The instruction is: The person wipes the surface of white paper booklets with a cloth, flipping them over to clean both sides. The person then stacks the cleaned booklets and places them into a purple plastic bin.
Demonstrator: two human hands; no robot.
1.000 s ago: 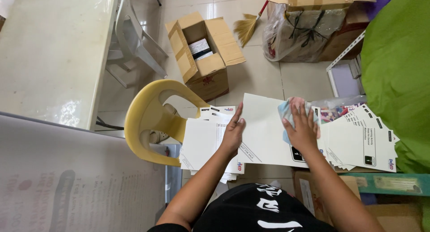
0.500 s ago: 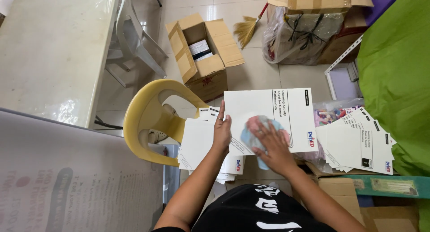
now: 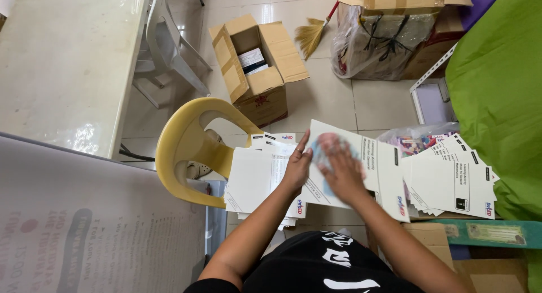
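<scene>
A single head-worn camera looks almost straight down from above the person's chest, close over both forearms. The left hand point(image 3: 296, 168) and right hand point(image 3: 341, 174) sit near the frame's centre. Beyond them the view reaches the tiled floor point(image 3: 333, 101), with a yellow chair point(image 3: 180, 152) at left and green fabric point(image 3: 502, 95) filling the right edge
</scene>
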